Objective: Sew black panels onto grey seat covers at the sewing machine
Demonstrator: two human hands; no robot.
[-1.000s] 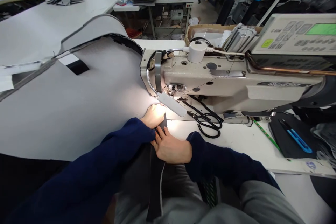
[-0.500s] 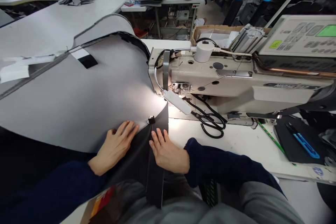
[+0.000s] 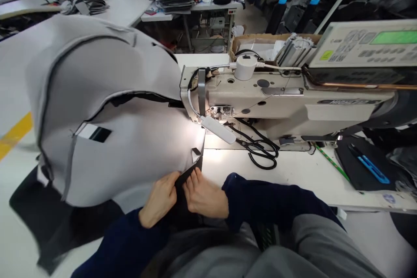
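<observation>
A large grey fabric piece (image 3: 107, 95) with black edging lies bunched on the table to the left of a beige sewing machine (image 3: 276, 100). My left hand (image 3: 161, 200) and my right hand (image 3: 203, 195) meet at the near edge of the table. Both pinch the black strip (image 3: 190, 173) at the fabric's lower corner, just in front of the needle area under the machine's lamp (image 3: 217, 129). Fingers of both hands are closed on that edge.
Black scissors (image 3: 260, 152) lie on the white table right of my hands. A control panel (image 3: 365, 47) stands on the machine at right. A dark pad with a blue pen (image 3: 368, 167) lies at far right. More tables and stacked material fill the background.
The grey fabric has been pulled up and bunched toward me and to the left. My left hand moved right from lying flat on the fabric to gripping the black edge beside my right hand.
</observation>
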